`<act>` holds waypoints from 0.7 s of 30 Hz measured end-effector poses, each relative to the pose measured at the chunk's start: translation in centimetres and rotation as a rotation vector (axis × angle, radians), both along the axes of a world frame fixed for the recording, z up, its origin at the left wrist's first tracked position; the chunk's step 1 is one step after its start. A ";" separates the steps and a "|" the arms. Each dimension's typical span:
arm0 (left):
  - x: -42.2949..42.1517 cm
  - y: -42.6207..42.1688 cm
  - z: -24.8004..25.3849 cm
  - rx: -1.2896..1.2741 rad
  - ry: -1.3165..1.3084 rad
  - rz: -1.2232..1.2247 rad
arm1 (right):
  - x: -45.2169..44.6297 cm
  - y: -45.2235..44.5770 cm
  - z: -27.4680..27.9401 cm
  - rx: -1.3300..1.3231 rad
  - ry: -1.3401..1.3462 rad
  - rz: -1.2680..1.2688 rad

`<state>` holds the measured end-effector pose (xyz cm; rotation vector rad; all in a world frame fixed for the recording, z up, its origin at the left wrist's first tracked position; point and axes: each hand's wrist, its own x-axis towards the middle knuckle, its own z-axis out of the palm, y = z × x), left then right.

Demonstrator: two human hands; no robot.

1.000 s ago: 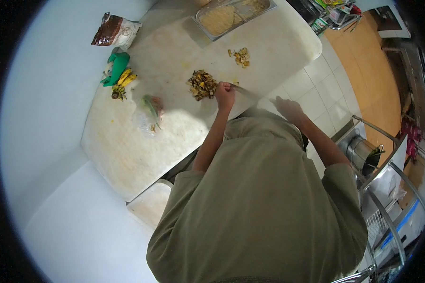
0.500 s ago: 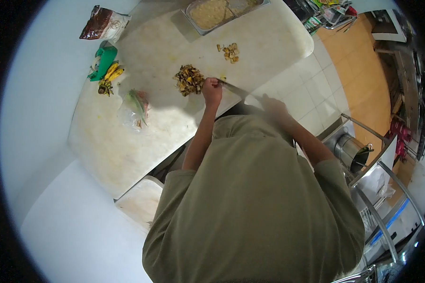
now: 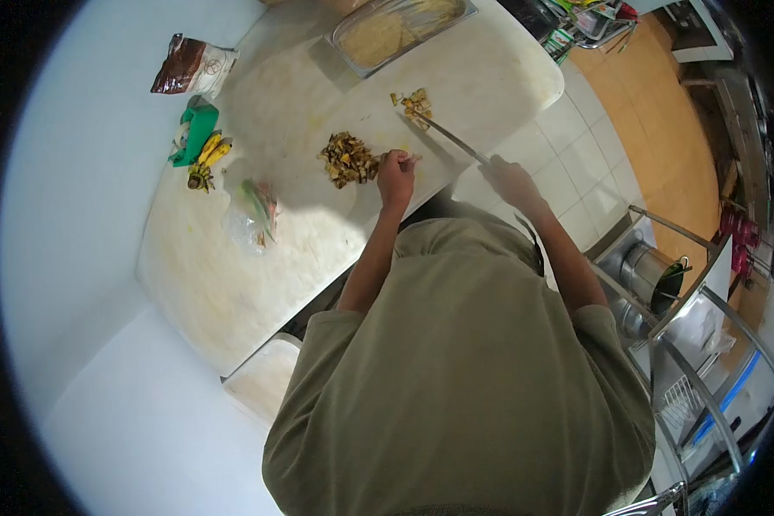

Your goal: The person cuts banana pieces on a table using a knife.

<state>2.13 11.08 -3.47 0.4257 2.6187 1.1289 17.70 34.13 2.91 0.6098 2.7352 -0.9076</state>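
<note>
My right hand [image 3: 513, 182] is wrapped around the handle of a long knife [image 3: 452, 138]. The blade points up and left, and its tip is at a small group of cut yellowish pieces [image 3: 417, 101] on the white tabletop [image 3: 310, 284]. My left hand [image 3: 396, 179] is closed near the table's front edge, with a small pale bit at its fingertips that is too small to name. Just left of that hand lies a heap of brown and yellow peel pieces [image 3: 347, 161].
A metal tray [image 3: 365, 72] of pale mash stands at the far edge. Bananas [image 3: 211, 155], a green tape dispenser [image 3: 196, 136], a brown-and-white bag [image 3: 193, 67] and a clear plastic bag [image 3: 251, 225] lie leftward. A metal cart with a pot [image 3: 654, 273] stands right.
The knife has swung from beside my left hand up to the cut pieces, its blade now angled away from me. My left hand stays closed near the heap. The view has shifted slightly.
</note>
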 end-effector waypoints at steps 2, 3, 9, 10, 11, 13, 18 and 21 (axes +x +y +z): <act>-0.7 1.0 0.6 -0.102 -0.018 -0.040 | -0.7 0.1 2.9 -0.033 -0.030 -0.078; -1.5 1.5 0.5 -0.129 -0.026 -0.061 | -0.6 0.0 3.8 -0.048 -0.046 -0.116; -5.6 5.0 1.3 -0.254 0.092 -0.110 | 2.3 -1.0 4.8 -0.109 -0.086 -0.236; -6.2 5.7 1.1 -0.275 0.113 -0.109 | 3.1 -1.1 4.8 -0.114 -0.094 -0.212; -6.5 6.1 0.9 -0.297 0.130 -0.106 | 3.9 -0.9 4.5 -0.077 -0.108 -0.171; -7.3 6.4 0.4 -0.210 0.135 -0.089 | 5.0 -0.8 4.4 -0.009 -0.141 -0.082; -7.5 3.0 4.2 0.136 0.235 0.015 | 5.4 0.9 1.3 0.056 -0.146 0.043; -6.1 -1.6 6.3 0.119 0.294 0.186 | 2.8 2.1 1.7 0.108 -0.132 0.085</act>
